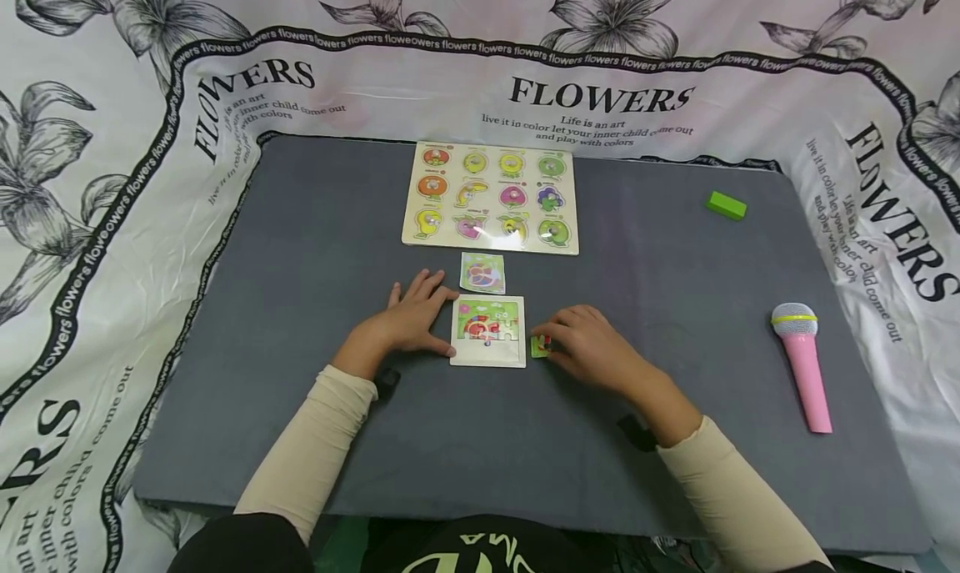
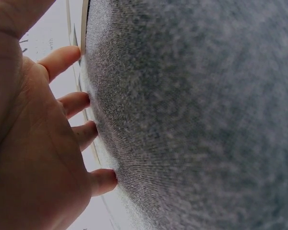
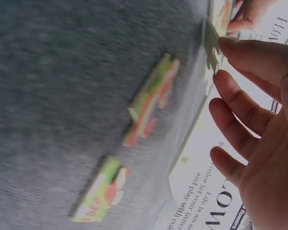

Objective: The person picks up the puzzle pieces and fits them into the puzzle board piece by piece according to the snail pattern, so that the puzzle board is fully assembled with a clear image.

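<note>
A small framed jigsaw puzzle [image 1: 487, 358] with a green and red picture lies in front of the person. The left hand [image 1: 408, 316] rests at its left edge, fingers spread, with thumb and index finger touching the frame. To the right of the frame, the right hand [image 1: 588, 344] pinches a puzzle piece [image 3: 211, 45] between thumb and index finger, seen nearly edge-on in the right wrist view. Two other puzzle pieces, one upper [image 3: 151, 100] and one lower [image 3: 98, 194], lie on the grey cloth near that hand. A picture card [image 1: 482, 273] lies just beyond the frame.
A fruit board [image 1: 491, 214] with rows of round fruit pictures lies farther back on the grey table [image 1: 300, 223]. A green block [image 1: 726, 205] is at the back right. Toward the right edge lies a pink toy microphone [image 1: 806, 364].
</note>
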`<state>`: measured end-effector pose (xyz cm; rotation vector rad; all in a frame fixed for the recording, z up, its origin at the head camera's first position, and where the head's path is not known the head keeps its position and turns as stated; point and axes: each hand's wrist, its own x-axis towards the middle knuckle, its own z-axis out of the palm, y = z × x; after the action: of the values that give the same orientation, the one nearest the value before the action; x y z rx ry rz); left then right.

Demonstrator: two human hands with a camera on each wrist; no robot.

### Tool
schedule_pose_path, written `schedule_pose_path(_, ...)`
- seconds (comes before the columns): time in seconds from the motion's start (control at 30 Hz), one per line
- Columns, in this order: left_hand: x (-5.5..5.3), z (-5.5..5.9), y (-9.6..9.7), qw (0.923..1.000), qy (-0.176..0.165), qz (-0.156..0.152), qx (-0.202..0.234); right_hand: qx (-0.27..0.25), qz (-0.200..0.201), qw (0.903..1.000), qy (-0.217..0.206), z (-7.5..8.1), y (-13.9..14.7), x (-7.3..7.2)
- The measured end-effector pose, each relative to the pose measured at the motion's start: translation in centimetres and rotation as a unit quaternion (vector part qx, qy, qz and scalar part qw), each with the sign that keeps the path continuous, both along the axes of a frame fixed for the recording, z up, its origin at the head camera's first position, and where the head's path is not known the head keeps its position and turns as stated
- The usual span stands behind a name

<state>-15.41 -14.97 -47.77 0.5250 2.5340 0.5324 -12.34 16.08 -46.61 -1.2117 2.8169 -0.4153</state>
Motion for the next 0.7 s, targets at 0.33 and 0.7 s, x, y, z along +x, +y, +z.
schedule_pose_path(0.33,0.0,0.2,0.1,1.0000,-0.005,0.001,-0.007,-0.023,0.010,0.9995,0.020,1.3,-2.5,-0.6)
schedule_pose_path(0.7,-0.1,0.0,-0.1,0.9999,-0.004,-0.001,-0.012,-0.014,0.065,0.9976,0.020,0.3,-7.7,-0.5)
